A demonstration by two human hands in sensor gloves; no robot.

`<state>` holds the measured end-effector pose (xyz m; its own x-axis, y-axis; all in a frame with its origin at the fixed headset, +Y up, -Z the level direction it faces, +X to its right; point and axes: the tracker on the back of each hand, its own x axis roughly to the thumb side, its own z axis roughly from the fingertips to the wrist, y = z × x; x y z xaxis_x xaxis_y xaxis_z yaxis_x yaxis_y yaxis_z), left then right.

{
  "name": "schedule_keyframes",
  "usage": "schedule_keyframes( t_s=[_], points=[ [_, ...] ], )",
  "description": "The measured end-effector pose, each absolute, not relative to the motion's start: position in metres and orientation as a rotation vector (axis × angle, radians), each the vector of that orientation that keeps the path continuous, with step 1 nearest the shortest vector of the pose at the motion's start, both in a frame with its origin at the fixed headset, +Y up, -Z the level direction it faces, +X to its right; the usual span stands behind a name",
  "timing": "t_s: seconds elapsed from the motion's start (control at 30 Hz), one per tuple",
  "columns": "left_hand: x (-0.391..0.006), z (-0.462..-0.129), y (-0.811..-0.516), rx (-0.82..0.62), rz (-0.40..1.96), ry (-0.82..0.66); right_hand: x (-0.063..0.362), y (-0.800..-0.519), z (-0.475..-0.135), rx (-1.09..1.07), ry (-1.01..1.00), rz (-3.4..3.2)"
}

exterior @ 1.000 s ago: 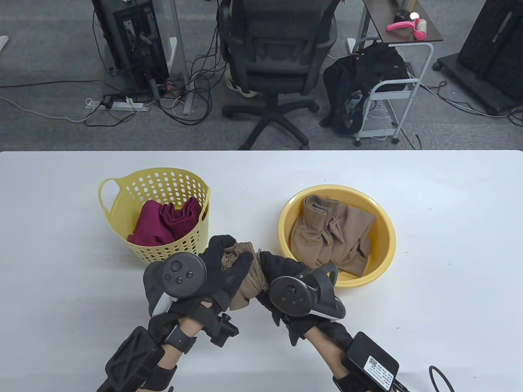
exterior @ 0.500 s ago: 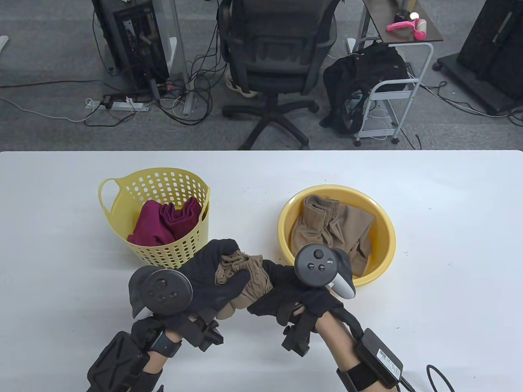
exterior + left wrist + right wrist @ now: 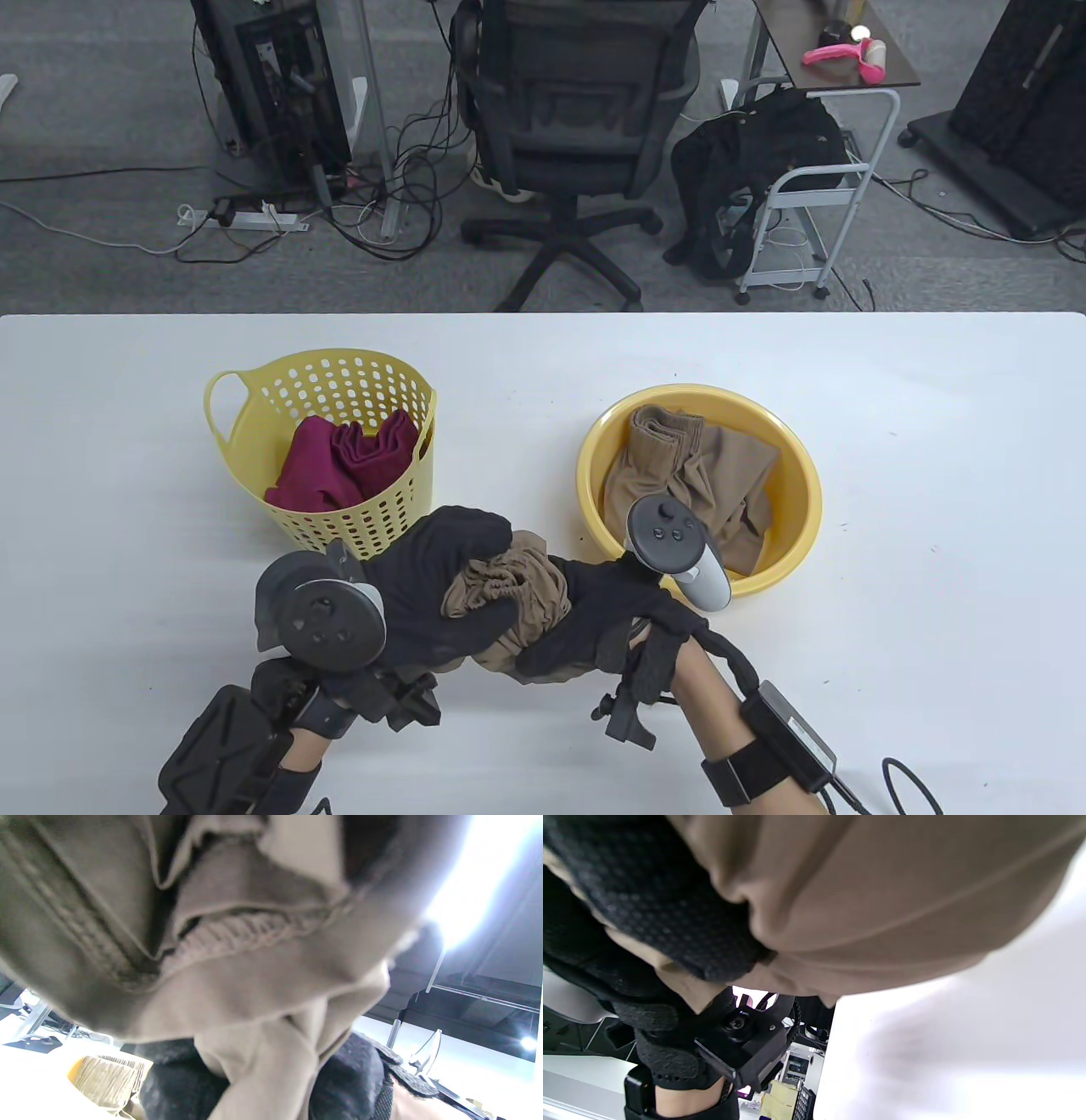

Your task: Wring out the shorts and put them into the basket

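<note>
Table view: the white table (image 3: pixel 933 509) lies bare to the far left, far right and along the near edge beside the forearms. The perforated yellow basket (image 3: pixel 254 407), with maroon cloth (image 3: pixel 339 463) inside, stands left of centre; a yellow basin (image 3: pixel 797 484) holding another tan garment (image 3: pixel 696 484) stands right of it, with a gap between them. Just in front of that gap, both gloved hands meet over the tan shorts (image 3: pixel 509 594), held above the table's near-middle. The left hand (image 3: pixel 433 586) curls its fingers round the bunched waistband end; the right hand (image 3: pixel 611 620) wraps the other end, wrist turned so its tracker (image 3: pixel 674 543) points up.

Left wrist view: gathered tan cloth fills the frame, the black glove of the other hand (image 3: pixel 352 1082) below it.

Right wrist view: black gloved fingers (image 3: pixel 670 921) clamp over tan fabric above the white tabletop.
</note>
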<state>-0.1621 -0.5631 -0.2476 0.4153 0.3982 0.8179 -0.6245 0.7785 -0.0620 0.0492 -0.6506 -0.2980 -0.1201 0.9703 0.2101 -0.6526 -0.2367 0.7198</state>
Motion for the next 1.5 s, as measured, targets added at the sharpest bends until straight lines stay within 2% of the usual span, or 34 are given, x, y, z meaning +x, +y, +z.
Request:
schedule_keyframes(
  t_s=[0.7,1.1,1.5],
  points=[
    [-0.156,-0.247,-0.560,0.262,0.543,-0.927,0.059,-0.648,-0.293,0.767,0.444,1.829],
    [-0.164,-0.251,-0.556,0.266,0.471,-0.860,0.071,-0.643,-0.285,0.787,0.213,2.205],
    [-0.183,-0.254,-0.543,0.298,0.448,-0.778,0.080,-0.653,-0.271,0.766,0.035,2.437]
  ],
)
